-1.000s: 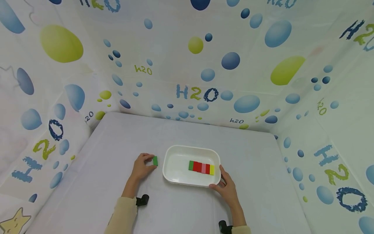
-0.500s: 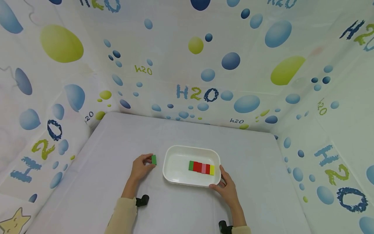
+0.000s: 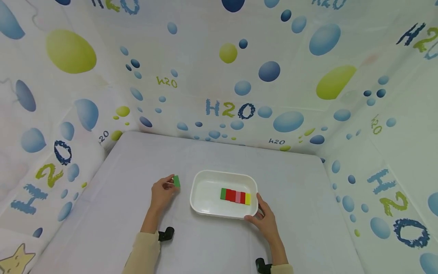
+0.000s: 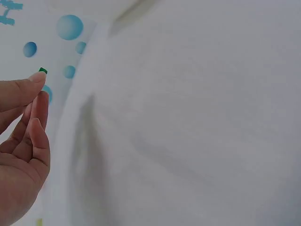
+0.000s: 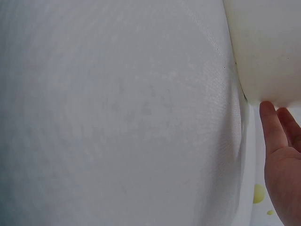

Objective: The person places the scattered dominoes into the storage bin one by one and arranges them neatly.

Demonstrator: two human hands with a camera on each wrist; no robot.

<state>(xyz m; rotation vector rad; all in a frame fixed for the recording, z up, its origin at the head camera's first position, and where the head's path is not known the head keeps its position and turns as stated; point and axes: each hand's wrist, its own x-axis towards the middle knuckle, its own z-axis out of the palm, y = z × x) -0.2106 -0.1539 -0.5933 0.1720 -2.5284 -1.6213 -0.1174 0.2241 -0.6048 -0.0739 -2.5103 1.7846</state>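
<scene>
My left hand [image 3: 162,193] pinches a small green block [image 3: 176,181] between thumb and fingertips, left of the white tray [image 3: 205,208]. In the left wrist view only a corner of the green block [image 4: 43,70] shows above the thumb. My right hand [image 3: 265,219] holds the tray's near right corner, thumb at the front side and fingers along the right end. Fingertips [image 5: 267,107] meet the tray's pale wall [image 5: 268,52] in the right wrist view. Inside the tray lies a row of blocks: green [image 3: 223,193], red [image 3: 231,195], pink [image 3: 238,196], red [image 3: 243,197] and yellow [image 3: 248,199].
A white cloth [image 3: 212,243] covers the table beneath the tray. Patterned curtains [image 3: 191,49] with blue and green dots stand behind and on both sides. Black wrist cameras [image 3: 166,234] are strapped to both forearms.
My left hand has drawn a little left and away from the tray with the green block, which has turned in the fingers. The right hand and the tray have stayed put.
</scene>
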